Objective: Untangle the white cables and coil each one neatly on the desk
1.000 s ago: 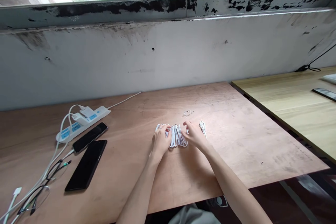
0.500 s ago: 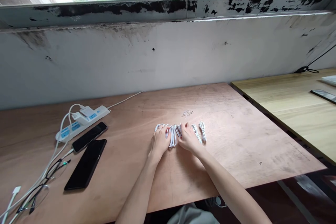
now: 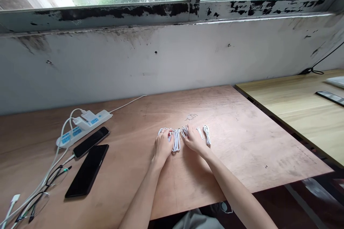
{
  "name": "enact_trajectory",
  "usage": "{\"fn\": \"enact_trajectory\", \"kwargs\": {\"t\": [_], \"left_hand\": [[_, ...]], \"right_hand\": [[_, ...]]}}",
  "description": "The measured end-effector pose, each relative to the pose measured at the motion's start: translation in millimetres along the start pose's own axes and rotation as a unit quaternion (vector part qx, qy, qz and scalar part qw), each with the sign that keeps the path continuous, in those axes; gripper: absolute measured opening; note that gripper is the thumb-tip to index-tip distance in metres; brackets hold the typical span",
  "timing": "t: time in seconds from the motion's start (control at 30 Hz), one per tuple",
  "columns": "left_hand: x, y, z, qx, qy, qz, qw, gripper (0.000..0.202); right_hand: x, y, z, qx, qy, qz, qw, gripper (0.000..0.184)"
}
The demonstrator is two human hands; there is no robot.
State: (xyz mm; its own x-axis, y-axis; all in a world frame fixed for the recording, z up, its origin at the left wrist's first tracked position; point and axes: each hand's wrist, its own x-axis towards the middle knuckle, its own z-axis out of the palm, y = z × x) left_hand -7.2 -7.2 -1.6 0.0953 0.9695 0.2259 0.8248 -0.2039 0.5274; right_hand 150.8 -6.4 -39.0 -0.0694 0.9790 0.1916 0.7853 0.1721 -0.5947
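1. My left hand (image 3: pixel 163 146) lies curled over the leftmost white cable coil (image 3: pixel 162 131); I cannot tell whether it pinches anything.
2. My right hand (image 3: pixel 194 141) rests, fingers slightly spread, on another coil (image 3: pixel 184 132).
3. I count five coils of smooth white cable, long narrow loops in a row on the plywood table (image 3: pixel 242 150); the middle coil (image 3: pixel 176 140) sits between my hands.
4. A small tangle of thin wire (image 3: pixel 191 117) lies just beyond them.
5. To my left, a white power strip (image 3: pixel 92 121) holds two white chargers (image 3: pixel 87 117); two black phones (image 3: pixel 87 170) lie near it.
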Motion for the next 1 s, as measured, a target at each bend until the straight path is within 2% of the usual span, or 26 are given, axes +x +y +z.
{"fn": "enact_trajectory", "kwargs": {"t": [0.13,0.23,0.37,0.47,0.7,0.87,1.0], "left_hand": [[0,4,-0.6,-0.088,0.038,0.003,0.995,0.016],[-2,9,2.1,-0.2,0.004,-0.006,0.98,0.022],[-3,18,9.0,-0.378,-0.089,-0.043,0.92,0.04],[-2,23,12.1,-0.47,-0.108,-0.046,0.875,0.041],[1,21,10.0,-0.535,-0.08,-0.115,0.833,0.043],[2,14,10.4,-0.56,-0.075,-0.149,0.811,0.045],[1,12,8.8,-0.576,-0.085,-0.162,0.797,0.04]], "right_hand": [[6,-3,-13,0.093,0.046,0.004,0.995,0.028],[8,-11,-23,0.193,0.076,0.012,0.978,0.039],[6,-22,-27,0.311,0.06,0.007,0.948,0.045],[4,-26,-23,0.367,0.04,-0.006,0.929,0.048],[7,-23,-20,0.468,-0.036,-0.014,0.883,0.042],[8,-21,-16,0.54,-0.037,0.003,0.841,0.042],[10,-18,-14,0.544,-0.015,0.031,0.838,0.04]]}}
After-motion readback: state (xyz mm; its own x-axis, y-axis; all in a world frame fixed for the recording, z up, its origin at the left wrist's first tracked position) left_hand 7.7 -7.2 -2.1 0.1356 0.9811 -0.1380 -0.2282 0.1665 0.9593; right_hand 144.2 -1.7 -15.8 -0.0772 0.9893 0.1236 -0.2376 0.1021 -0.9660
